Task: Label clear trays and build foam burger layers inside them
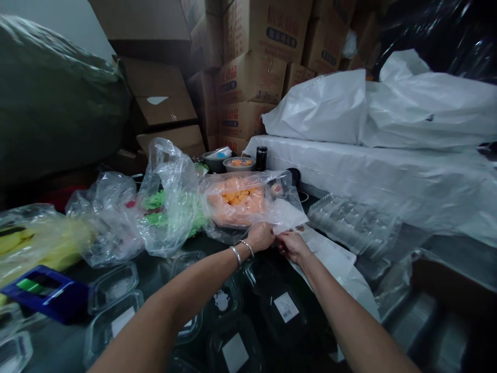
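Two hands [276,242] gripping one bag of orange pieces [237,203]

Stacked cardboard boxes [248,77] behind — a blue tape dispenser [44,292], clear lidded containers [112,282] and white bags [322,106] around.

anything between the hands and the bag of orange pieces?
Nothing visible. The left hand and right hand both already grip the near edge of the clear bag of orange pieces; the green-filled bag sits off to its left.
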Demonstrator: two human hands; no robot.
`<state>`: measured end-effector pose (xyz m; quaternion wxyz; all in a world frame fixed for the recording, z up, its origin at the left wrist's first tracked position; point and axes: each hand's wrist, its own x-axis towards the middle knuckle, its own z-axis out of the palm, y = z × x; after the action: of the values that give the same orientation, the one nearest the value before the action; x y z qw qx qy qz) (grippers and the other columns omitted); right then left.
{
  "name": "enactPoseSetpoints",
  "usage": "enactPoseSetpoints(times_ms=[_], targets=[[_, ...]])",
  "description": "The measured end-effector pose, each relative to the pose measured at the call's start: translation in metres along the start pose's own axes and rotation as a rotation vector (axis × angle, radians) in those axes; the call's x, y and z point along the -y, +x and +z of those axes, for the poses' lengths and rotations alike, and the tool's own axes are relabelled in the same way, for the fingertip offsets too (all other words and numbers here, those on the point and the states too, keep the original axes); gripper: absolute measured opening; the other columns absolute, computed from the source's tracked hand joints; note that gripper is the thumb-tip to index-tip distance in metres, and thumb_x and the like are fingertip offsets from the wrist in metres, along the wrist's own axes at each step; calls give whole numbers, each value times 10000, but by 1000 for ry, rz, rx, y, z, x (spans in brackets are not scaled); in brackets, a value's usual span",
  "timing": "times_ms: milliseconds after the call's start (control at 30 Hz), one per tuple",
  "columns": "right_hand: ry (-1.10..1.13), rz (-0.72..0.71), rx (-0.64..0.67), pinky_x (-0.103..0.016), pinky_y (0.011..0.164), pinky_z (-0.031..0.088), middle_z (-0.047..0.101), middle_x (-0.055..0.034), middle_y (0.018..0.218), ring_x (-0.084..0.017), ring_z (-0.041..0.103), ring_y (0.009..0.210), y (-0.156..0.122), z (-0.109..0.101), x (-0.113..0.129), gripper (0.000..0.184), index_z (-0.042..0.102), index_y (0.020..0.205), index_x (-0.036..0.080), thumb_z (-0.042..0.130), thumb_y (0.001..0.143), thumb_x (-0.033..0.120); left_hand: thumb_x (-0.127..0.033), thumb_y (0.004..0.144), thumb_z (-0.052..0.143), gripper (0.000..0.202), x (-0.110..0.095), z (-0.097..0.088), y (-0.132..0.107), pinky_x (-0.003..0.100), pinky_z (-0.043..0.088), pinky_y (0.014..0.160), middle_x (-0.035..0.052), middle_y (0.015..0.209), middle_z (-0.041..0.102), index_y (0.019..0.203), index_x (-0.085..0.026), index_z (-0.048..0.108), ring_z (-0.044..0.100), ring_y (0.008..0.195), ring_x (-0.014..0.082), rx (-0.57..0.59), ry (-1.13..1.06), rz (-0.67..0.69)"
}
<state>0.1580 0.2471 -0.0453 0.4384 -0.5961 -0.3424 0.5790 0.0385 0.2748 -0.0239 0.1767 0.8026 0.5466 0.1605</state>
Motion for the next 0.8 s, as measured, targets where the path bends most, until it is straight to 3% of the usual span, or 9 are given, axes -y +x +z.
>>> enactPoseSetpoints(times_ms=[300, 533, 800], targets=[[18, 15, 31, -147, 376, 378, 481, 90, 551, -39, 447, 406, -4, -3, 4, 195, 564, 751, 127, 570, 923, 221, -206, 766, 548, 218, 10, -19, -2, 171, 403, 550, 6, 636, 662, 787, -124, 749, 525, 560, 96, 170, -121, 92], [-26, 5, -51, -145, 361, 366, 478, 93, 534, -37, 440, 391, -3, 2, 5, 215, 559, 728, 130, 593, 907, 245, -173, 771, 523, 230, 9, -3, 0, 172, 399, 537, 17, 645, 660, 807, -116, 742, 525, 578, 100, 137, -170, 37], [-73, -94, -74, -159, 321, 355, 505, 65, 423, -63, 455, 338, -6, 5, 0, 230, 542, 597, 161, 627, 811, 156, -182, 729, 539, 184, 4, -8, 2, 164, 392, 473, -16, 502, 581, 669, -133, 705, 517, 488, 95, 169, -195, -38]])
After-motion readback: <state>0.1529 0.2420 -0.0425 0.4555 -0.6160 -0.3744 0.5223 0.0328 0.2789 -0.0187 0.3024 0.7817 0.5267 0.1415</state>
